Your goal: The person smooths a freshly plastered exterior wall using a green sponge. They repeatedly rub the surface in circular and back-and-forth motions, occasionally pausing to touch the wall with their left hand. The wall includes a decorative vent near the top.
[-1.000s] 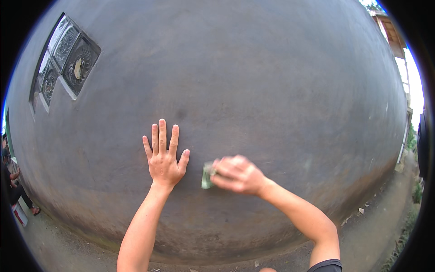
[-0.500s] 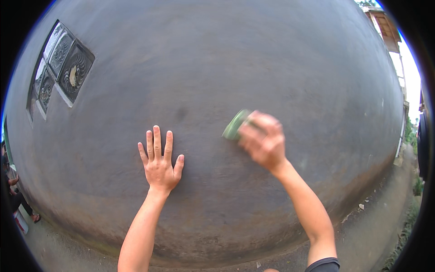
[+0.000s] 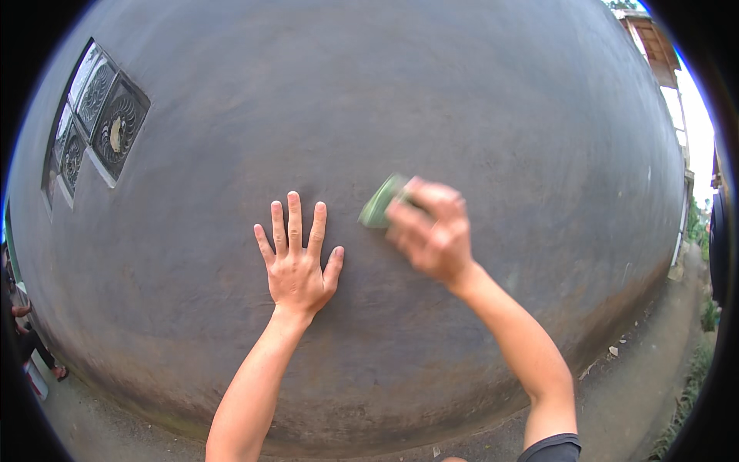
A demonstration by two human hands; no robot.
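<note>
While my left hand [image 3: 299, 271] lay spread, my right grip [image 3: 435, 232] clasped a green pad [image 3: 380, 204]. Its long axis slanted up rightward.

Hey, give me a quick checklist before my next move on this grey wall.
1. Bare right hand gripping the flat, blurred green pad: ok.
2. Bare left hand spread open against the dark grey plastered wall: ok.
3. Gap between pad and left hand: ok.
4. Pad's whole face touching the wall: cannot tell.
5. Dark-framed window of patterned glass away from both hands: ok, upper left.
</note>
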